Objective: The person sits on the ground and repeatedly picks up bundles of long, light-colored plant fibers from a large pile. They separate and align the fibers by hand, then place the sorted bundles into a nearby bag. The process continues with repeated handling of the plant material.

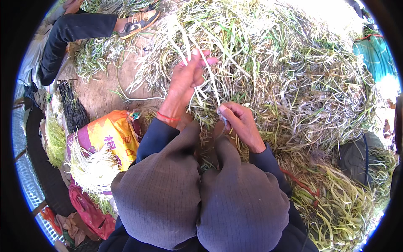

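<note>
My left hand (189, 71) holds several pale, thin plant stalks (186, 39). Their upper parts fan out past my fingers, and the cut-looking ends stick out below. One long white stalk (210, 72) slants down from beside the left fingers to my right hand (241, 123). There, thumb and forefinger pinch its lower end together with a small whitish scrap (222, 118), too small to identify. Both hands are above my knees. Beneath and beyond them spreads a thick heap of stripped leaves and stalks (252, 72), green, white and straw-coloured.
At upper left are another person's trousered leg and sneaker (140, 23), on bare earth (99, 85). A yellow and purple printed sack (116, 132) lies left, with a bundle of white stalks (91, 167) against it. Yellowish leaves (333, 201) and a dark grey bag (355, 154) are right.
</note>
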`<state>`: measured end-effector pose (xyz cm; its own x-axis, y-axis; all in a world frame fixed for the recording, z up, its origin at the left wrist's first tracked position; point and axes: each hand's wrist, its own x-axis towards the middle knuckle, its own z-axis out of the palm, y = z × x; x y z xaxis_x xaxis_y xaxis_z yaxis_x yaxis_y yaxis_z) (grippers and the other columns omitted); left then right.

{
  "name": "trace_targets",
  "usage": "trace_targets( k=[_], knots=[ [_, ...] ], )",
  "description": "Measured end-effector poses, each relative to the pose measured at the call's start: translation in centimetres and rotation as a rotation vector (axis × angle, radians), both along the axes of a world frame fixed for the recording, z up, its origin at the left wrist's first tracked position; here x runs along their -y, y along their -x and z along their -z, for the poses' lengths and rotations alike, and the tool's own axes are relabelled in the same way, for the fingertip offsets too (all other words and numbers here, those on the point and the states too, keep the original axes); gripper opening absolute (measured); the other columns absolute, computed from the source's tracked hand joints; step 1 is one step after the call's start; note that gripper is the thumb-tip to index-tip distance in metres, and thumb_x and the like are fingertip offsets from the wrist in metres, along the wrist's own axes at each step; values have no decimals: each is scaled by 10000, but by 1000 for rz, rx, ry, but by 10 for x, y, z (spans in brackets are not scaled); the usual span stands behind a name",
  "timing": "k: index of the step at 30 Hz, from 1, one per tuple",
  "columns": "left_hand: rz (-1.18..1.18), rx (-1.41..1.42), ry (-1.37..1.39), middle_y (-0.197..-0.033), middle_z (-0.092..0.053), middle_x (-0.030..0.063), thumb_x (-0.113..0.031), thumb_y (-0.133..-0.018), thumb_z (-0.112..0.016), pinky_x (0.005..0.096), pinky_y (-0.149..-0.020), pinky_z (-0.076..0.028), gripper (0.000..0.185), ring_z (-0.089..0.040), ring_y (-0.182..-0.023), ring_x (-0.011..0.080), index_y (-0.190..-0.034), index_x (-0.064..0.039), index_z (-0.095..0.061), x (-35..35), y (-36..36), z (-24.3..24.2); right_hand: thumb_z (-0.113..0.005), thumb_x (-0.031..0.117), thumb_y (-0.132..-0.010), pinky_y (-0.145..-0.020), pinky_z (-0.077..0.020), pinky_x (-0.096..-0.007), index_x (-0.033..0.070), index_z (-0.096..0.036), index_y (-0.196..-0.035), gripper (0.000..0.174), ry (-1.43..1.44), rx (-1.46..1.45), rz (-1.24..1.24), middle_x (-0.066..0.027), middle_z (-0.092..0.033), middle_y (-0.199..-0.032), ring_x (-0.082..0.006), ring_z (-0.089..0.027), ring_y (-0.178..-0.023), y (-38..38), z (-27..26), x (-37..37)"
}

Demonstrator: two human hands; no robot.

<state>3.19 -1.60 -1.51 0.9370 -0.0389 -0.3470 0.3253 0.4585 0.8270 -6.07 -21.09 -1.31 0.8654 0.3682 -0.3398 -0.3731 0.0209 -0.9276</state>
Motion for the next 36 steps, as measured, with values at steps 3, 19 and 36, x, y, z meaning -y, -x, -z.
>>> trace_targets(
  k=[3,19,36],
  knots=[
    [98,-37,29,-1014,-723,103,-398,-1037,-541,180,-416,-212,448,-247,-476,-8,-1258,-14,-607,11,21,5,-601,283,-1015,-547,-362,-212,6,-669,-959,290,14,58,83,50,-529,-705,-29,-448,-604,-11,-2,-5],
    [-13,34,93,-786,-514,-36,-332,-1054,-528,164,-420,-232,265,-256,-487,-1,-1106,-82,-599,-16,10,17,-670,189,-939,-553,-395,-319,25,-602,-775,243,409,274,-82,-29,-471,-659,-115,-500,-627,24,40,9],
    [-58,12,115,-769,-642,35,-276,-1042,-555,285,-675,-518,241,-620,-695,145,-991,-50,-623,-50,16,28,-603,311,-993,-569,-464,-276,-44,-664,-1068,368,330,142,326,-89,-669,-780,-123,-599,-585,-98,132,-36]
  ],
)
